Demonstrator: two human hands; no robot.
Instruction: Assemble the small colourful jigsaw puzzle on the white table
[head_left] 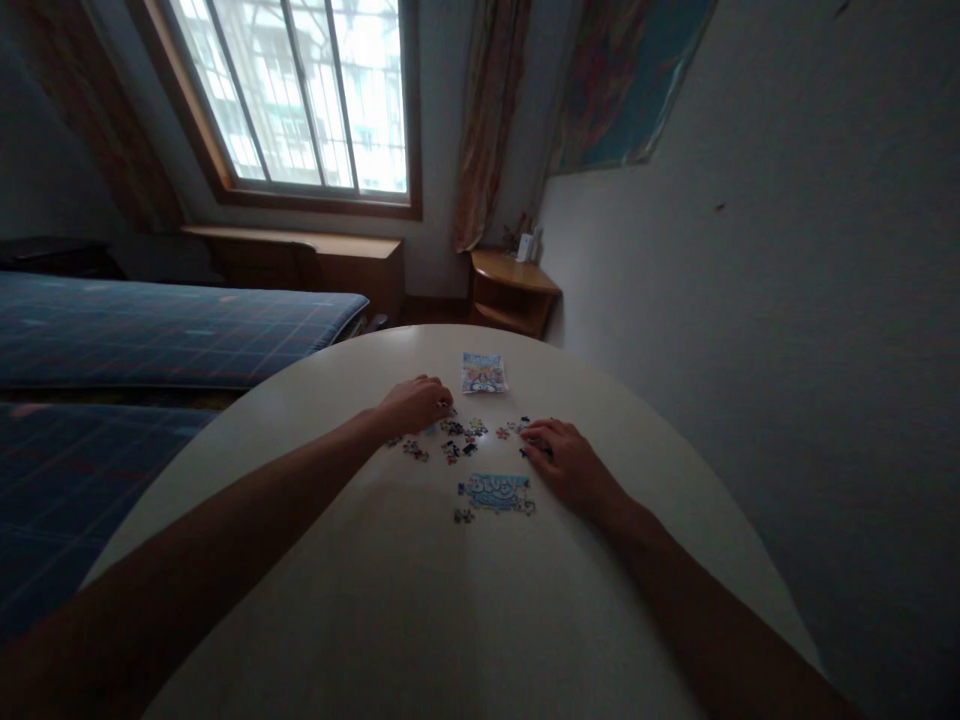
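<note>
Loose jigsaw puzzle pieces (452,428) lie scattered across the middle of the round white table (360,600). At their far left, my left hand (417,403) has its fingers curled together, with a puzzle piece (447,410) at the fingertips. My right hand (568,460) rests over the right-hand pieces, its fingers bent but apart; they partly cover several pieces (537,440) beneath. Nearer to me lies a joined section of puzzle (498,492), light blue with lettering. Two small pieces (464,516) sit by its lower left corner.
Beyond the pieces, a picture sheet or packet (484,373) lies flat on the table. A bed with a blue plaid cover (150,330) stands at the left. A wooden corner shelf (514,275) is past the far edge, and a wall (750,300) runs along the right.
</note>
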